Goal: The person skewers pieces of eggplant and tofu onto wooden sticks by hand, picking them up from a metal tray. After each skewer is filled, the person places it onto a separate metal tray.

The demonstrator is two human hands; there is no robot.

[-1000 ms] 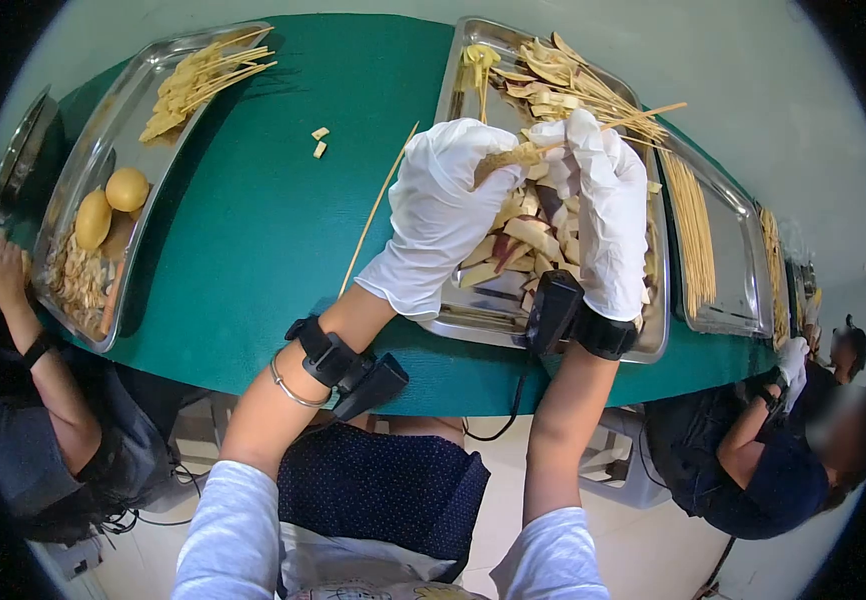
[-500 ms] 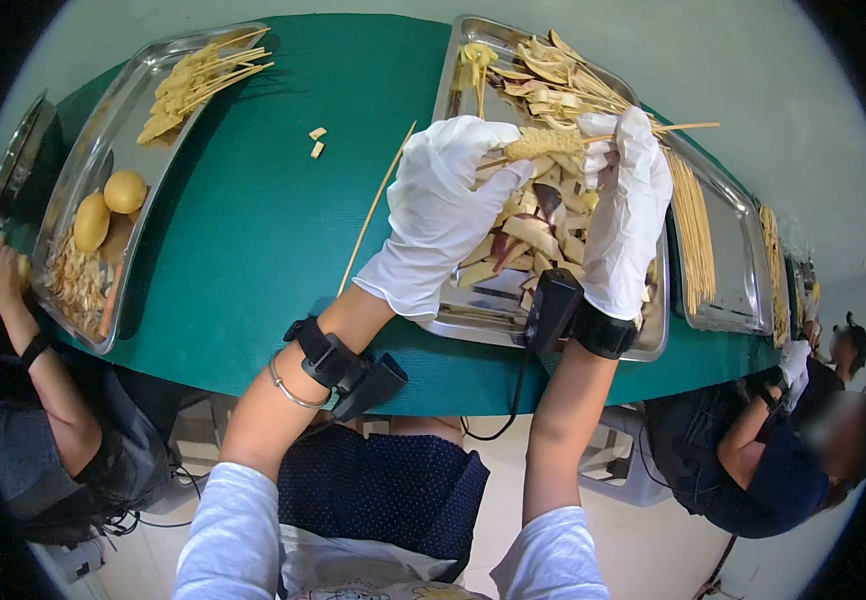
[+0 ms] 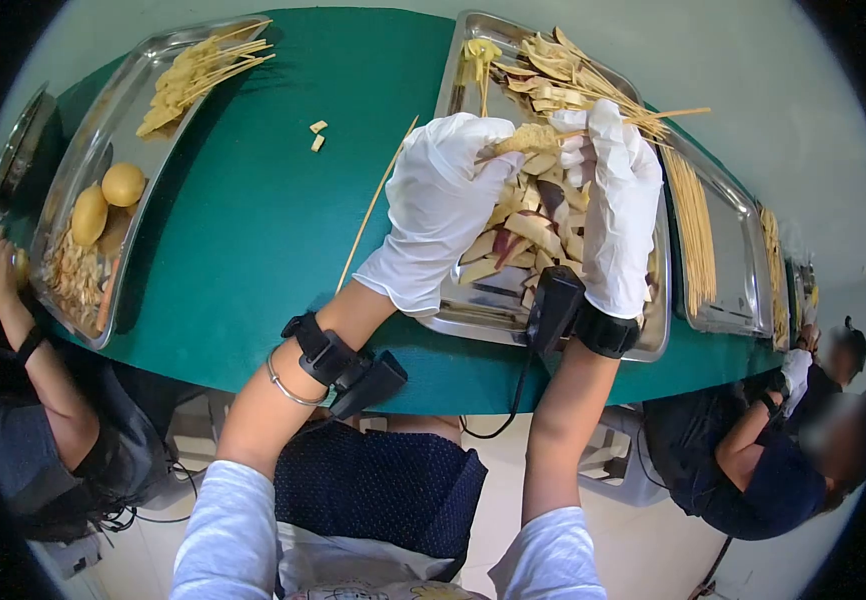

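Head view: skewered piece (image 3: 530,139) over metal tray (image 3: 478,312), inside left edge, long axis crosswise between grips. Pinched by nearer left hand (image 3: 453,172); by right hand (image 3: 618,190), along skewer (image 3: 691,112).

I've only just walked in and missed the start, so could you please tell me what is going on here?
A person in white gloves holds a skewer bearing a tan food piece, the left hand at one end of the piece and the right hand at the other. Both hands are above a metal tray of cut pieces. A bare stick lies on the green table, and loaded skewers rest in another tray at the left.
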